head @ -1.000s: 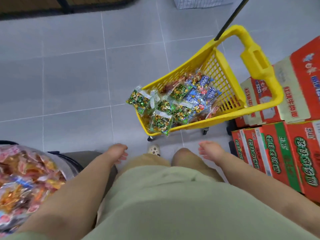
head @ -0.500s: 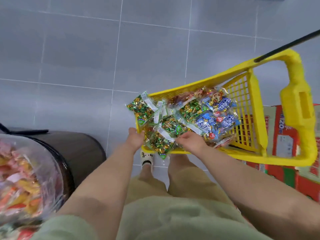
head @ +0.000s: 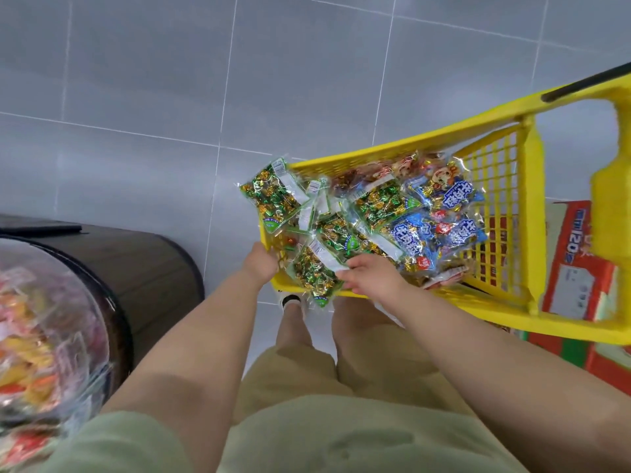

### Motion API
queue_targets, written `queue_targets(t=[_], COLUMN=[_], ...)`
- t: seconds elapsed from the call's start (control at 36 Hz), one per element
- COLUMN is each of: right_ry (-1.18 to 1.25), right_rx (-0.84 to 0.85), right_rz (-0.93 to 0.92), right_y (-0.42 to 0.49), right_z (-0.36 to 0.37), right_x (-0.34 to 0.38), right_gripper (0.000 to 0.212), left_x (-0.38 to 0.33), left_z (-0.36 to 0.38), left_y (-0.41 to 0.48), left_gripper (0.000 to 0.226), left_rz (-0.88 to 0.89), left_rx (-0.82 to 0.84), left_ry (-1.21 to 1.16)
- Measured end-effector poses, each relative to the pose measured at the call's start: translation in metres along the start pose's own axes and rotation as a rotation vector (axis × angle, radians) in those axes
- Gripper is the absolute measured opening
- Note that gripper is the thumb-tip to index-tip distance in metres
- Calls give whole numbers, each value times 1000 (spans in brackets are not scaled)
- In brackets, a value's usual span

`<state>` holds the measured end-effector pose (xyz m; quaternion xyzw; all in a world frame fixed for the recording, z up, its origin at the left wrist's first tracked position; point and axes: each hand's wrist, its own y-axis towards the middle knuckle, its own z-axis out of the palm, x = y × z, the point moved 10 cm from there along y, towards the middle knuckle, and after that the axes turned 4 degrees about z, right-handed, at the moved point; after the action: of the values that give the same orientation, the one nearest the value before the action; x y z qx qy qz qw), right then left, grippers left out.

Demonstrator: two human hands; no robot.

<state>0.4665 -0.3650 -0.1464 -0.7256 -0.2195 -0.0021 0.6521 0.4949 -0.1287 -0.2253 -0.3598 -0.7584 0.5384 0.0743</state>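
At the left a clear bin of mixed sweets (head: 44,336) is seen, with a dark round stand (head: 150,268) beside it. The left hand (head: 260,264) is placed at the near left corner of the yellow basket (head: 392,153), its fingers hidden under the packets, so its grip cannot be told. A green sweet packet (head: 312,276) is draped over the near rim, touched by the right hand (head: 374,278), whose fingers are held fairly straight and apart. Blue packets (head: 444,230) are piled inside the basket and red cartons (head: 577,268) are stacked beyond it
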Motion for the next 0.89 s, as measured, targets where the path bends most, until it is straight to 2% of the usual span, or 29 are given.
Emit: queue_targets(t=[0.11, 0.19, 0.25, 0.28, 0.33, 0.42, 0.47, 0.56, 0.61, 0.67, 0.72, 0.81, 0.89], right_ry=[61, 139, 176, 186, 191, 188, 138, -7, -205, -328, -311, -459, -654], right_rx=[56, 137, 189, 216, 269, 337, 369, 386, 289, 39, -184, -294, -346], right_rz=[-30, -31, -43, -54, -68, -67, -65, -86, -172, -316, -445, -565, -531], right_y=[-24, -42, -50, -52, -55, -56, -56, -53, -44, -29, -20, 1, 29], right_z=[-18, -30, -32, -31, -23, -7, 3, 11, 9, -3, -9, 13, 35], right_x=[5, 11, 17, 20, 27, 38, 47, 62, 82, 116, 152, 193, 207], right_gripper=[29, 25, 23, 22, 20, 19, 19, 19, 18, 26, 30, 40, 54], left_x=[5, -2, -14, -23, -39, -56, -59, -59, -52, -40, -26, -1, 17], left_z=[-3, -27, -44, -46, -38, -21, -27, -34, -39, -46, -53, -63, -73], left_y=[-8, -30, -54, -65, -87, -123, -133, -139, -134, -129, -122, -113, -104], left_gripper=[48, 61, 52, 43, 27, 40, 51, 31, 25, 27, 35, 41, 27], left_rz=[-75, -53, 21, 72, 134, 92, 135, 216, 221, 208, 190, 101, 47], left_rx=[6, -158, -255, -238, -54, 336, 458, 549, 500, 431, 379, 270, 152], left_ry=[-113, -174, -280, -348, -526, -844, -862, -755, -702, -690, -754, -916, -1043])
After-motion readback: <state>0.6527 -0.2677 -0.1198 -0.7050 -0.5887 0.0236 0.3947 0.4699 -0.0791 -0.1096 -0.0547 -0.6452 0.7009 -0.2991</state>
